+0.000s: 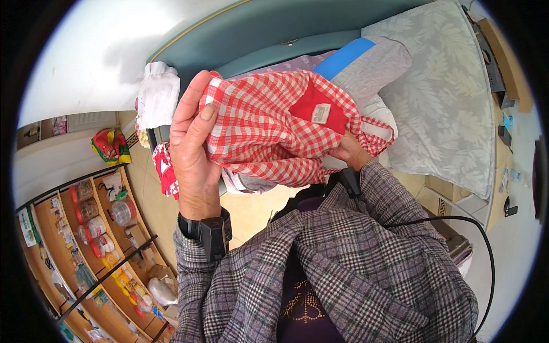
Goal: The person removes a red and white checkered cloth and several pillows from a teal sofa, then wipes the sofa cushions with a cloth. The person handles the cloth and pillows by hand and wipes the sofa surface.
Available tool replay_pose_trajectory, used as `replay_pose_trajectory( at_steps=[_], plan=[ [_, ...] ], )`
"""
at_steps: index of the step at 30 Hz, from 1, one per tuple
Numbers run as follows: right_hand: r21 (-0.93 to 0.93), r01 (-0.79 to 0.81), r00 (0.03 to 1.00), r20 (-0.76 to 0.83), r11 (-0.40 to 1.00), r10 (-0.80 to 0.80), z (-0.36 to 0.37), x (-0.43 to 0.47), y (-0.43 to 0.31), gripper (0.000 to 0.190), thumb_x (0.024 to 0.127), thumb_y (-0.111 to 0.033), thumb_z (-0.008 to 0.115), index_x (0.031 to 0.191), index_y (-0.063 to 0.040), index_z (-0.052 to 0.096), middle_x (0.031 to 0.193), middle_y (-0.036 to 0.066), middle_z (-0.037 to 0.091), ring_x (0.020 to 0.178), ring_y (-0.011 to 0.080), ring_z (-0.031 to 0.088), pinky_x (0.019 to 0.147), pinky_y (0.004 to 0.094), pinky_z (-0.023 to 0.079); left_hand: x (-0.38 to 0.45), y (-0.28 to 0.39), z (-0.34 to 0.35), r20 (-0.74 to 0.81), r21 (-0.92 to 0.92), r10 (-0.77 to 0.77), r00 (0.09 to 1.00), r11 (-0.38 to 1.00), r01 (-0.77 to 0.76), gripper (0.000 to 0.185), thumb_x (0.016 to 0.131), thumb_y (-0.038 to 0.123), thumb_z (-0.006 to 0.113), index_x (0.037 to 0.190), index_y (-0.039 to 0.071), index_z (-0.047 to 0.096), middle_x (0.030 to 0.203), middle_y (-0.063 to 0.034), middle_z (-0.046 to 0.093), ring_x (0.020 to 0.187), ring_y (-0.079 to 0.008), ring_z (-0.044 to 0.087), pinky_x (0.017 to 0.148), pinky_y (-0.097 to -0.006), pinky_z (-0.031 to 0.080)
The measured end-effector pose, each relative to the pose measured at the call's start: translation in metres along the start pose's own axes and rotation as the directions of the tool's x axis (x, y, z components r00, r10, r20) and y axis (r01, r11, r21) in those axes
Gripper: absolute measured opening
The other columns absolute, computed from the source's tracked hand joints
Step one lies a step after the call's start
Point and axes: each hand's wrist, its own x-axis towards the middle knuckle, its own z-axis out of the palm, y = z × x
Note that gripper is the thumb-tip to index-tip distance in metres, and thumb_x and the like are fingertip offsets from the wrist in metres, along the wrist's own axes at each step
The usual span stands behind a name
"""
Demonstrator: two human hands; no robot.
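Note:
A red-and-white checked garment (257, 115) with a red inner patch and a small label is stretched between my hands. My left hand (195, 137) pinches its left edge between thumb and fingers. My right hand (349, 150) is at its lower right, partly covered by the cloth, with the fabric gathered at its fingers. Behind the garment lie a grey cloth item with a blue band (373, 60) and a white cloth piece (383, 115).
A teal padded bed frame (266, 32) stands ahead, with a pale leaf-patterned quilt (437, 98) at right. White clothing (158, 92) hangs over its left end, above a red floral cloth (165, 171). Wooden shelves with jars (98, 184) stand at lower left. A black cable (489, 253) curves by my right sleeve.

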Motion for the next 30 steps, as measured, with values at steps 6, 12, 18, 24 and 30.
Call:
replay_pose_trajectory(
  at_steps=[6,12,18,24,30],
  plan=[
    [0.106,0.065,0.997,-0.047,0.992,-0.060,0.042,-0.006,-0.029,0.054,0.099,-0.038,0.047,0.140,-0.004,0.045,0.140,0.014,0.051,0.124,0.0280,0.053,0.103,0.0455,0.045,-0.020,0.009,0.000,0.016,-0.021,0.006,1.000,1.000,-0.006,0.049,0.090,0.001,0.058,0.138,-0.002,0.048,0.134,-0.0174,0.057,0.119,-0.0221,0.059,0.103,-0.0350,0.047],
    [-0.499,0.532,0.829,0.471,0.684,-0.302,0.059,0.005,-0.049,0.044,0.091,-0.028,0.059,0.131,-0.009,0.056,0.133,0.013,0.057,0.120,0.0285,0.055,0.101,0.0413,0.046,-0.023,0.020,0.018,0.077,0.022,0.083,0.994,0.996,-0.085,0.051,0.090,0.002,0.057,0.139,-0.002,0.046,0.135,-0.0178,0.056,0.120,-0.0226,0.058,0.105,-0.0371,0.044],
    [-0.745,0.650,0.750,0.596,0.151,-0.287,0.071,-0.007,-0.055,0.045,0.085,-0.022,0.066,0.127,-0.008,0.058,0.130,0.013,0.058,0.119,0.0294,0.055,0.101,0.0401,0.045,-0.029,0.027,0.038,-0.008,0.064,0.177,0.984,0.982,-0.176,0.050,0.091,0.004,0.056,0.140,0.000,0.045,0.131,-0.0163,0.059,0.116,-0.0214,0.060,0.102,-0.0360,0.048],
    [-0.828,0.548,0.695,0.530,-0.118,-0.486,0.067,-0.014,-0.098,0.043,0.084,-0.020,0.069,0.124,-0.006,0.059,0.126,0.014,0.061,0.117,0.0292,0.057,0.099,0.0385,0.045,-0.028,0.053,0.033,-0.231,0.276,0.364,0.902,0.914,-0.297,0.053,0.091,0.006,0.056,0.142,0.003,0.045,0.130,-0.0137,0.059,0.113,-0.0190,0.061,0.097,-0.0347,0.052],
    [-0.354,0.233,0.972,0.076,0.906,-0.221,0.050,-0.003,-0.145,0.030,0.098,-0.023,0.055,0.120,-0.004,0.060,0.113,0.010,0.066,0.100,0.0183,0.064,0.085,0.0305,0.051,-0.016,0.065,0.026,-0.203,0.413,0.380,0.903,0.869,-0.273,0.051,0.094,0.008,0.054,0.144,0.004,0.042,0.135,-0.0156,0.054,0.117,-0.0196,0.059,0.093,-0.0332,0.055]
  ],
)
